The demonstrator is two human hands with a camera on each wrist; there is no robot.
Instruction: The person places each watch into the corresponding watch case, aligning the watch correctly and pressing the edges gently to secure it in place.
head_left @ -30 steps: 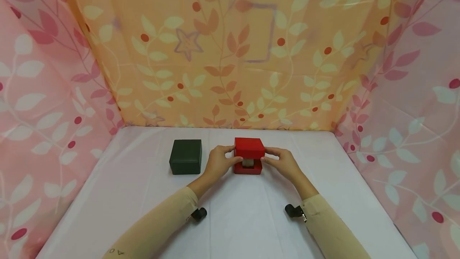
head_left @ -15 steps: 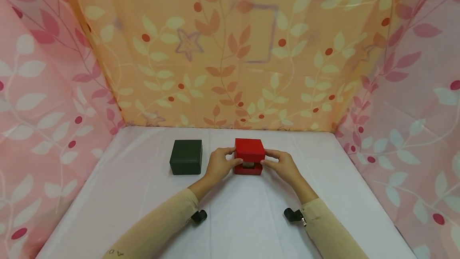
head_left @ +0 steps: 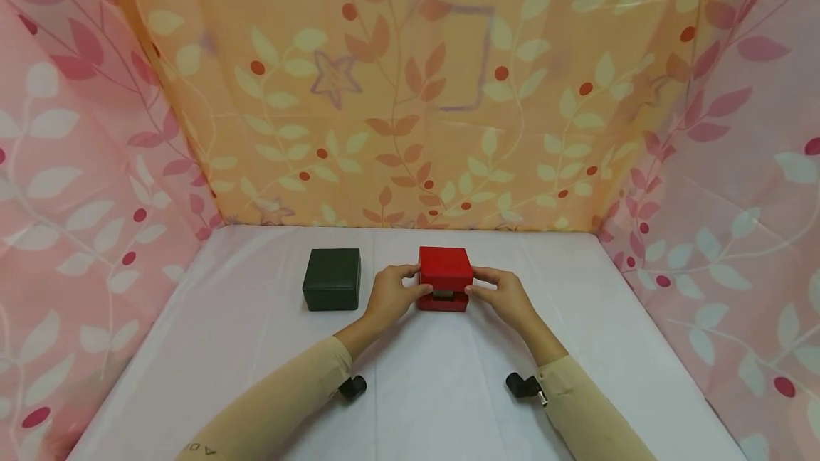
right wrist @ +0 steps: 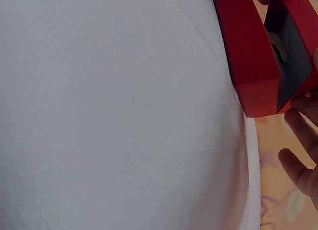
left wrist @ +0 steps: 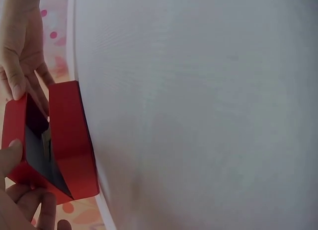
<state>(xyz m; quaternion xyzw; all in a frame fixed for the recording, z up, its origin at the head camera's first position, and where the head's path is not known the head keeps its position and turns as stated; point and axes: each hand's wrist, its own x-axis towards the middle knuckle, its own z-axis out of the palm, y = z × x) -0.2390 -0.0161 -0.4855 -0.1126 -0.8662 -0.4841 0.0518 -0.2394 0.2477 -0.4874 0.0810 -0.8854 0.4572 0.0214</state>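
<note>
A red hinged box (head_left: 446, 269) stands on the white table, its lid partly raised and its gap facing me. Inside shows a pale beige insert (right wrist: 278, 47) against a grey lining. On the left side of the lid (left wrist: 15, 121), my left hand (head_left: 388, 294) grips with the thumb at the front corner and fingers along the side. My right hand (head_left: 510, 297) holds the opposite side the same way, thumb at the front right corner. The base (left wrist: 73, 145) rests on the tablecloth. A closed dark green box (head_left: 332, 279) sits to the left of my left hand.
A white cloth covers the table (head_left: 423, 397). Patterned fabric walls stand around it, orange at the back (head_left: 397, 91) and pink at both sides. A small black camera (head_left: 352, 388) sits at the left wrist, another black camera (head_left: 522, 385) at the right.
The red lid has come down a little between both hands, so the gap at the front is narrower and less of the insert shows. The green box has not moved.
</note>
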